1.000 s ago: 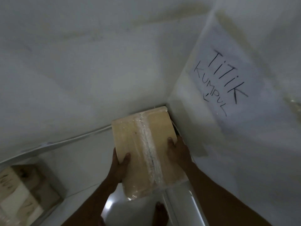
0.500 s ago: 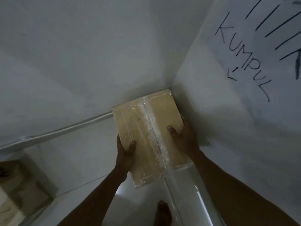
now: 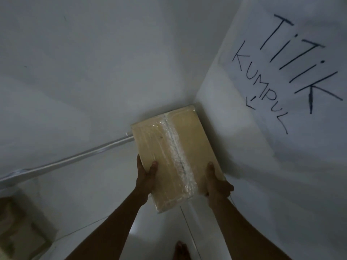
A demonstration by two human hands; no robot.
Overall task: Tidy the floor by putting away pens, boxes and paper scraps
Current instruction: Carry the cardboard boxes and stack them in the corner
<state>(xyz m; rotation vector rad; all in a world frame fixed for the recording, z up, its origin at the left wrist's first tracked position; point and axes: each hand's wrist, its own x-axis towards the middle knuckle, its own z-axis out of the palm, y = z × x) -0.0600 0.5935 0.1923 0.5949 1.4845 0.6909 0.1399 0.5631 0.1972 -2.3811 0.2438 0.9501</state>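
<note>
A tan cardboard box (image 3: 172, 147) wrapped in clear tape, with a crinkled tape seam down its middle, lies in the corner where two white walls meet. Its far end touches the corner. My left hand (image 3: 145, 175) grips the box's left edge, thumb on top. My right hand (image 3: 217, 182) grips its right edge near the near corner, thumb on top. Whether the box rests flat on the white tiled floor (image 3: 93, 194) or is held just above it cannot be told.
On the right wall hangs a white sheet (image 3: 300, 72) lettered "TITIK KUMPUL" with an arrow pointing down at the corner. A white skirting strip (image 3: 65, 160) runs along the left wall. Another cardboard piece (image 3: 16, 231) sits at the bottom left. A bare foot (image 3: 181, 250) stands below.
The view has tilted up, showing more of the lettered sheet. My hands have slid back toward the near end of the box, which stays in the corner.
</note>
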